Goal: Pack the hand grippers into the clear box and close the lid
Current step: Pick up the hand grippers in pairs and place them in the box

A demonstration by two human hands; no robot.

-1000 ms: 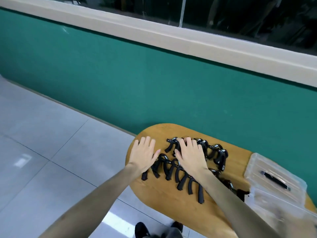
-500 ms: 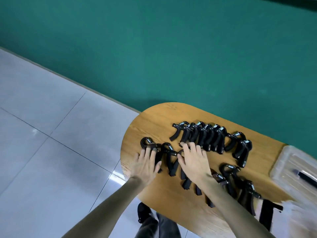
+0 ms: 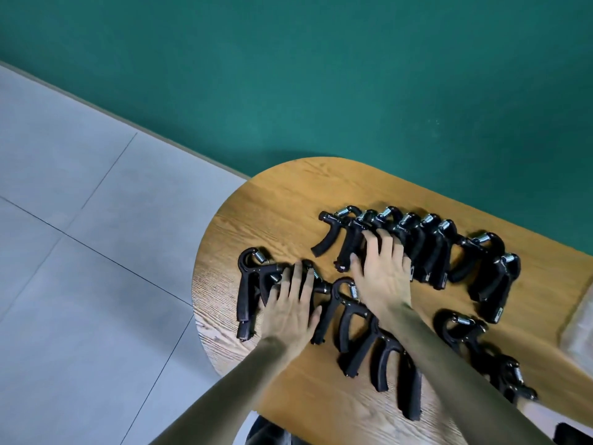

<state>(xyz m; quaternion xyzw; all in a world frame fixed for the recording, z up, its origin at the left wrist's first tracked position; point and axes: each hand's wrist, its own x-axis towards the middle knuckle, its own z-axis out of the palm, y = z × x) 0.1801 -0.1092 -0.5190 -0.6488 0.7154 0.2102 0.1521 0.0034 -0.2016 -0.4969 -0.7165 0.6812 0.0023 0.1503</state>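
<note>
Head view: the right hand (image 3: pixel 383 277) has moved up from the near row of hand grippers to the far row (image 3: pixel 417 242). It now lies flat, fingers spread and straight, pressing on the handles at that row's left part, and grips nothing. The left hand (image 3: pixel 290 311) has stayed on the near-left cluster (image 3: pixel 253 284), fingers extended and resting on top of the black handles; it holds nothing either. The camera has tilted further down since half a second ago, so the wooden table (image 3: pixel 256 213) fills more of the picture and the clear box (image 3: pixel 579 322) has slid to the right edge, where only a blurred corner shows; whether its lid is on cannot be told. All the grippers seen lie on the table, in a far row, a near run (image 3: pixel 369 342) under the right forearm and a small group (image 3: pixel 471 335) near right. Judging from this, packing has not begun: both hands seem to be gathering or squaring the rows, well apart from the box.
</note>
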